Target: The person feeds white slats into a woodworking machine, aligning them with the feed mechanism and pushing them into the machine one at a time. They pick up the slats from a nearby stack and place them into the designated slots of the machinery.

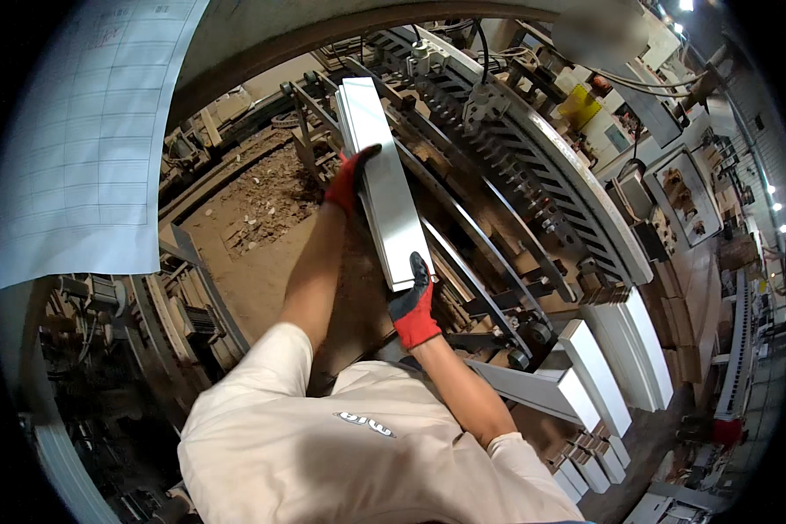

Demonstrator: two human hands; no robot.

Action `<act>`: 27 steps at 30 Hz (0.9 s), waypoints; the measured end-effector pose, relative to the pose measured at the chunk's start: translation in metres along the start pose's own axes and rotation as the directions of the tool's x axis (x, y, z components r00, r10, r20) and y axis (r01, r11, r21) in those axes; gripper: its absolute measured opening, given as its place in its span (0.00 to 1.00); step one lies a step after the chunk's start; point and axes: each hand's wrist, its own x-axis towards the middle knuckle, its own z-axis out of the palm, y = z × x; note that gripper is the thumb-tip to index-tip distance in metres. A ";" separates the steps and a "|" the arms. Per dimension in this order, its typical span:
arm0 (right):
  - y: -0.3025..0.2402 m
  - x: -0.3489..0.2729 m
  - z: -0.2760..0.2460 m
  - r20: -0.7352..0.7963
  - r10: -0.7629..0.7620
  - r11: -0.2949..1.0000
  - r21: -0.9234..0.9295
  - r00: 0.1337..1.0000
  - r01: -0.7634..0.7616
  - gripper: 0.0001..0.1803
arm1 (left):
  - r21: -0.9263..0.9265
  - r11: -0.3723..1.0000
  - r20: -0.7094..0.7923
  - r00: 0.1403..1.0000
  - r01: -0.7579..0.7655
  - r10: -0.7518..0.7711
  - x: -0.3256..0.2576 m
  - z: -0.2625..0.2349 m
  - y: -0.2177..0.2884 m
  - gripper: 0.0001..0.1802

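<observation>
the left hand (pixel 348 183) grasps the long white panels (pixel 384 188) at their left edge; the right hand (pixel 414 306) clasps their near end, above the machine's rails (pixel 489 236).

Hanging at upper left, gridded paper sheet (pixel 87 140); lying stacked at right, white panels (pixel 616 349); running alongside, long feed machine (pixel 533 166).

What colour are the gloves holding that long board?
Red with black fingers, on both the left hand and right hand; head view.
</observation>
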 end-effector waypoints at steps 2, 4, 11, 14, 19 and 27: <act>-0.035 -0.033 0.020 -0.006 0.269 0.962 -0.043 0.963 -0.269 0.29 | 0.273 0.948 -0.281 0.956 0.165 -0.085 0.048 -0.015 0.004 0.59; -0.062 -0.046 0.022 0.047 0.341 0.938 0.053 0.939 -0.344 0.35 | 0.519 0.726 -0.528 0.837 0.452 -0.143 0.072 0.042 0.021 0.74; -0.062 -0.028 0.003 0.183 0.551 0.645 0.526 0.814 -0.554 0.26 | 0.815 -0.171 -0.540 0.833 0.553 0.118 0.093 0.140 -0.017 0.59; -0.060 -0.030 0.011 0.143 0.520 0.696 0.500 0.842 -0.515 0.21 | 0.835 -0.149 -0.522 0.848 0.530 0.092 0.093 0.149 -0.018 0.58; -0.056 -0.022 0.011 0.072 0.496 0.758 0.451 0.866 -0.471 0.22 | 0.846 -0.101 -0.504 0.847 0.524 0.172 0.087 0.148 -0.015 0.59; -0.048 -0.012 -0.006 0.163 0.502 0.650 0.577 0.850 -0.494 0.21 | 0.772 -0.153 -0.607 0.787 0.617 0.113 0.116 0.142 -0.011 0.64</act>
